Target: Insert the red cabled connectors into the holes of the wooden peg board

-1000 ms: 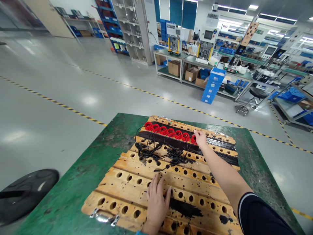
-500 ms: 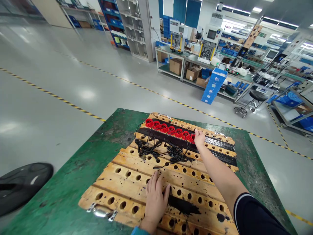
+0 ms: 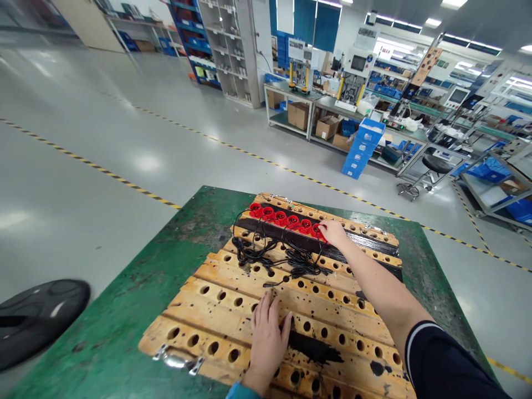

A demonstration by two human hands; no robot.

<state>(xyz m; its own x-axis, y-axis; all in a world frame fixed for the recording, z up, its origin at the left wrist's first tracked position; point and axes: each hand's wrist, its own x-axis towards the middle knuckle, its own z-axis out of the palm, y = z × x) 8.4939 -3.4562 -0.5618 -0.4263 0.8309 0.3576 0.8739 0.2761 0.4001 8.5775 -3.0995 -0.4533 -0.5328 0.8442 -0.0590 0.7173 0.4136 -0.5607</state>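
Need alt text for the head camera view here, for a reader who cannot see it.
A person's right hand reaches to the end of a row of red round parts seated in a wooden board with holes, while the left hand lies flat on the board's near side. Black cables lie tangled on the board, which sits on a green table in a factory hall.

Open board on the near right, cables and arm crowding the middle

The wooden board [image 3: 233, 310] lies bare along its near left and far right rows, so a hand can pass there freely; the black cables [image 3: 278, 257] sprawl tangled across its middle, just near of the row of red parts [image 3: 286, 219], and block a straight reach from the near side. The right hand [image 3: 332, 233] and its forearm cross the board's right half diagonally, the left hand [image 3: 268, 341] lies flat on the near edge, and the green table [image 3: 124, 327] stays open at left.
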